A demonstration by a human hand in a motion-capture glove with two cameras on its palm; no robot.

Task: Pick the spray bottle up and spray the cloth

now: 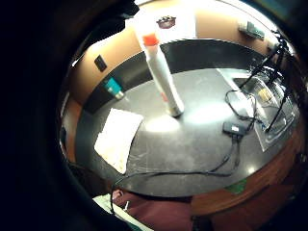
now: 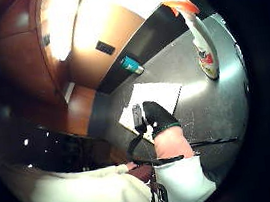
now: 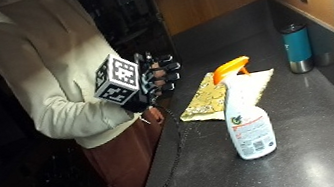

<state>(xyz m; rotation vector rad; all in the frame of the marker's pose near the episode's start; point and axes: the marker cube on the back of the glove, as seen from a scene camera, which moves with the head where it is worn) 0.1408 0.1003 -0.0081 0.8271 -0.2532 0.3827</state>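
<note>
The spray bottle (image 3: 245, 111) stands upright on the dark worktop (image 3: 312, 161), its long axis vertical, orange trigger head (image 3: 229, 69) on top with the nozzle pointing toward the worktop's front edge, where the person stands. Just behind it, toward the back wall, the yellow patterned cloth (image 3: 211, 96) lies flat, near the bottle but apart from it. Farther back, close to the wall, stands a teal insulated tumbler (image 3: 296, 47). The gloved right hand (image 3: 154, 77) hangs in the air off the front edge, at chest height beside the person's cream sleeve, well apart from the bottle and higher than its trigger head; its fingers are loosely curled and hold nothing. The bare hand does not show. The bottle lies forward and downward from the palm, so the reach likely runs out over the front edge and down to the neck below the trigger. A black cable (image 3: 176, 158) trails along the front edge.
</note>
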